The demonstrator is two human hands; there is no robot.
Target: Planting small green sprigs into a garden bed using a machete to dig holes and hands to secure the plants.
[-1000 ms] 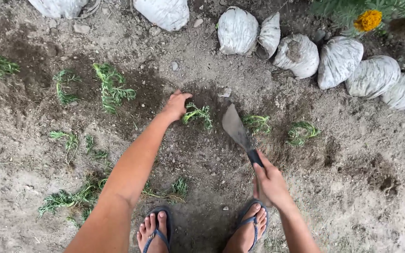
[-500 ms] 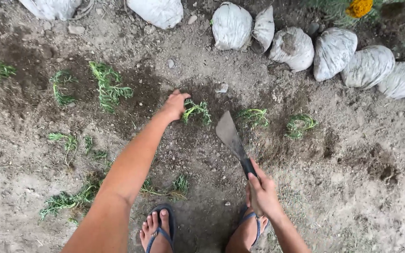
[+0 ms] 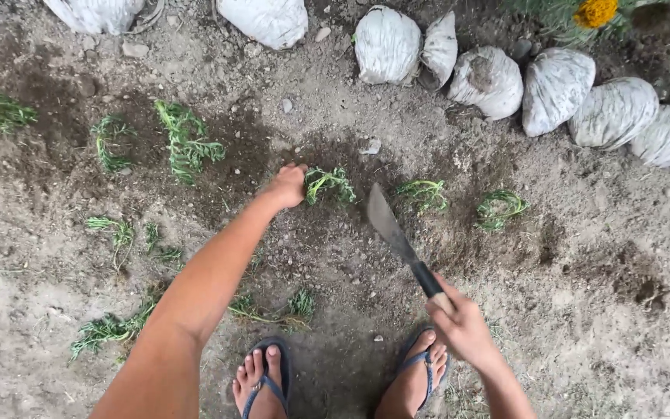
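Observation:
My left hand (image 3: pixel 288 186) reaches down to the dark soil and rests against the base of a small green seedling (image 3: pixel 329 183), fingers curled at its stem. My right hand (image 3: pixel 463 326) is closed around the black handle of a broad-bladed digging knife (image 3: pixel 388 223). The blade points up and left, its tip just right of that seedling and above the ground. Two more seedlings (image 3: pixel 424 194) lie in the soil to the right of the blade.
A curved row of white filled sacks (image 3: pixel 552 91) borders the bed at the top. More seedlings (image 3: pixel 188 141) lie at the left, loose cut greens (image 3: pixel 110 330) at lower left. My feet in blue sandals (image 3: pixel 261 380) stand at the bottom. An orange flower (image 3: pixel 595 12) shows top right.
My left hand has closed in tighter on the seedling's base. My right hand has drawn back down and right, and the knife blade has tilted to a narrower angle.

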